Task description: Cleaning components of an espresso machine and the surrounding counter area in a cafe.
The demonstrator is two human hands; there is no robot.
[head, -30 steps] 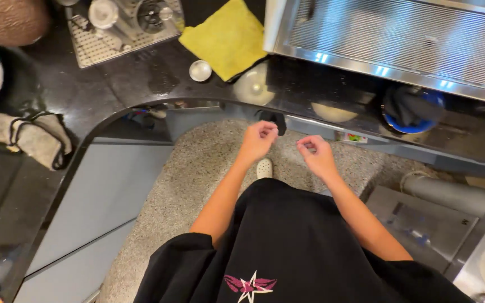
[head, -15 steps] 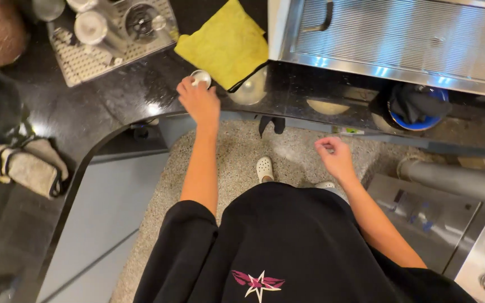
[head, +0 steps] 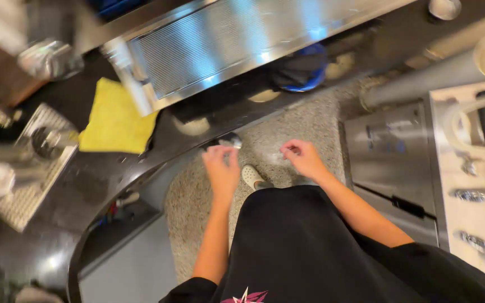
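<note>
A small pale round lid-like piece (head: 230, 143), blurred by motion, is sitting in the fingertips of the left hand (head: 222, 170), just in front of the curved edge of the glossy black stone counter (head: 74, 185). The left hand is pinching it lightly with the fingers curled. The right hand (head: 304, 159) is hovering near, fingers bent in toward a faint clear something (head: 280, 157) at their tips; whether it is truly gripping anything I cannot tell.

Both hands are working over the speckled grey floor (head: 310, 123), above a white shoe (head: 251, 175) and the black garment (head: 321, 247).

A judgement: bringing the two hands together squarely and keeping the pinch gentle would be helping the small piece stay put.

Farther out, a folded yellow cloth (head: 113, 120) is lying on the counter beside a ribbed steel tray (head: 220, 47).
</note>
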